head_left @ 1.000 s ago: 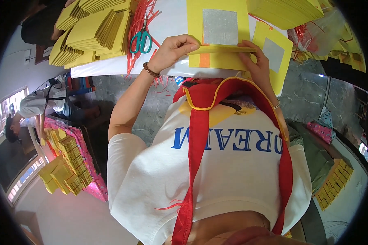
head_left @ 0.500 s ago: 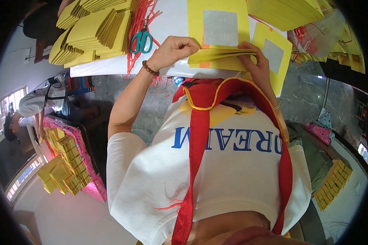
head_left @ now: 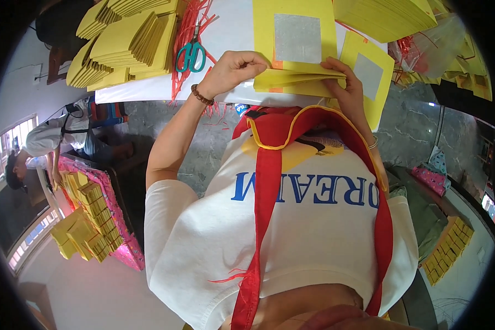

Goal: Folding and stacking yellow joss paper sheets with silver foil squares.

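A folded sheaf of yellow paper [head_left: 291,81] is held at the near edge of the white table, its layers lying edge-on toward me. My left hand [head_left: 239,69] pinches it at its left end, thumb against curled fingers. At the right end, my right hand [head_left: 345,82] grips it with bent fingers over the top and the thumb hidden. Just beyond lies a flat yellow sheet with a silver-grey square [head_left: 297,37], partly covered by the sheaf. A similar yellow sheet [head_left: 380,82] reaches past the table edge beside my right hand.
Teal-handled scissors [head_left: 191,56] rest on red strips [head_left: 181,82] left of my hands. Folded yellow paper stacks [head_left: 129,47] fill the far left; another thick stack [head_left: 385,19] stands far right, near a clear plastic bag [head_left: 432,49]. Another person [head_left: 44,137] works at a pink-covered table [head_left: 127,250].
My right fingers have curled further over the sheaf's right end, and its layers are spread differently. My left hand keeps its pinch, almost in the same place.
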The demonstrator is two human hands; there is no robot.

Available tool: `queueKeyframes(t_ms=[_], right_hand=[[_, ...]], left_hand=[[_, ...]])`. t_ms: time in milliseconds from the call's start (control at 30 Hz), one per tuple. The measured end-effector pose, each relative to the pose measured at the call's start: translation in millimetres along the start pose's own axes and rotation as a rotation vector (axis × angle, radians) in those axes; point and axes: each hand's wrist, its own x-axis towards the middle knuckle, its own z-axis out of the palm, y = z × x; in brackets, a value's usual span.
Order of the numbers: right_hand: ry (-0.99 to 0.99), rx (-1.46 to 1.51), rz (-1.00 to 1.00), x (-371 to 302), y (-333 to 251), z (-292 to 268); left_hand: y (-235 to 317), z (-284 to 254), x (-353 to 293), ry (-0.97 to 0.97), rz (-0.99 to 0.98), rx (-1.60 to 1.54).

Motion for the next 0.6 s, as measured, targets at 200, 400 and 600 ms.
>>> queueKeyframes(t_ms=[200, 400, 600], right_hand=[[0.004, -0.031, 0.000, -0.6, -0.8, -0.6], [0.033, 0.036, 0.101, 1.8, -4.0, 0.4], [-0.004, -0.022, -0.018, 7.0, 4.5, -6.0]], left_hand=[[5.4, 0.2, -1.5, -0.007, -0.024, 0.030], [21.7, 6.2, -4.4, 0.056, 0.305, 0.333], [-0.2, 7.3, 6.8, 0.271, 0.358, 0.781]])
